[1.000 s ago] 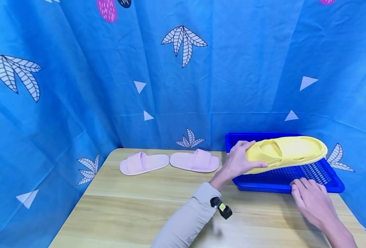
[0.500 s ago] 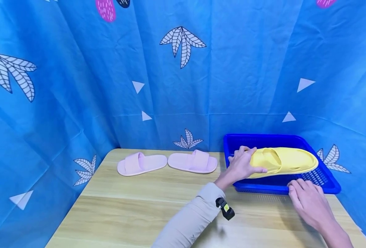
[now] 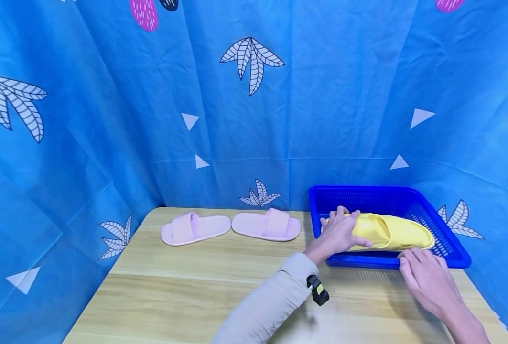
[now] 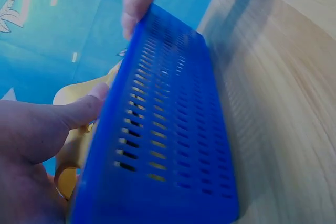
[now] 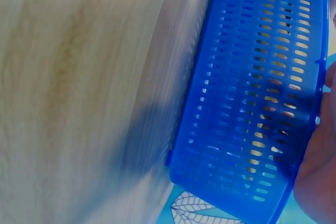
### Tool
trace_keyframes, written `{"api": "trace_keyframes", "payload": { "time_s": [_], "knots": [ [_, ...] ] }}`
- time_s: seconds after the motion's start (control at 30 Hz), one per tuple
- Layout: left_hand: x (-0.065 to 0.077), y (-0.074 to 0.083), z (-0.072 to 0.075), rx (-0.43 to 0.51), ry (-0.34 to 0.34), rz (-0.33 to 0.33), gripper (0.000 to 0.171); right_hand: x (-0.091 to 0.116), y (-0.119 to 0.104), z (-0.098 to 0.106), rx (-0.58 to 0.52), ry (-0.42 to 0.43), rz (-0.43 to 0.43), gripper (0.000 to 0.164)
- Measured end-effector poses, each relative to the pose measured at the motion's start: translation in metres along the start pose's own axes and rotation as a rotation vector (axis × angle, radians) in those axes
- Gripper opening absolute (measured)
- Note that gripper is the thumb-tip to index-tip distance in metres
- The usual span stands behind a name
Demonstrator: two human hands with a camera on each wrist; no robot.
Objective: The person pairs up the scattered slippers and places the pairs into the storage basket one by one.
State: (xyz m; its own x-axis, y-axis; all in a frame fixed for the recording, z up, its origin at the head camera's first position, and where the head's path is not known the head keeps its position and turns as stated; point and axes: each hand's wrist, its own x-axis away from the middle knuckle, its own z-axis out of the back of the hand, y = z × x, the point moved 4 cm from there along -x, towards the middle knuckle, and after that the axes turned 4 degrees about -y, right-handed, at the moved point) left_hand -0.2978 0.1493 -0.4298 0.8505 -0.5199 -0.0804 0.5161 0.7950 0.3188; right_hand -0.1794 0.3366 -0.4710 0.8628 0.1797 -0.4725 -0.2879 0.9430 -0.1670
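A yellow slipper [image 3: 402, 233] lies low inside the blue plastic basket [image 3: 449, 260], its wide strap toward the left end. My left hand [image 3: 337, 233] holds it by that end, thumb on the near side and fingers spread over the far side. In the left wrist view the thumb lies along the slipper [image 4: 79, 94], just behind the basket wall [image 4: 173, 103]. My right hand [image 3: 430, 282] hooks its fingers over the basket's near rim; in the right wrist view only part of this hand [image 5: 317, 156] shows beside the wall.
Two pink slippers, one on the left [image 3: 208, 227] and one on the right [image 3: 247, 224], lie end to end at the table's back edge. A blue patterned curtain [image 3: 254, 129] hangs behind the wooden table [image 3: 172, 286].
My left hand has lowered the yellow slipper from above the basket down into it. My right hand stays at the near rim.
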Motion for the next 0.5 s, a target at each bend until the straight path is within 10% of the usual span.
{"api": "trace_keyframes", "payload": {
  "time_s": [0.5],
  "knots": [
    [-0.001, -0.003, -0.021, -0.025, -0.146, -0.048, 0.084, -0.001, 0.001, 0.000, 0.013, 0.011, 0.007, 0.014]
  ]
}}
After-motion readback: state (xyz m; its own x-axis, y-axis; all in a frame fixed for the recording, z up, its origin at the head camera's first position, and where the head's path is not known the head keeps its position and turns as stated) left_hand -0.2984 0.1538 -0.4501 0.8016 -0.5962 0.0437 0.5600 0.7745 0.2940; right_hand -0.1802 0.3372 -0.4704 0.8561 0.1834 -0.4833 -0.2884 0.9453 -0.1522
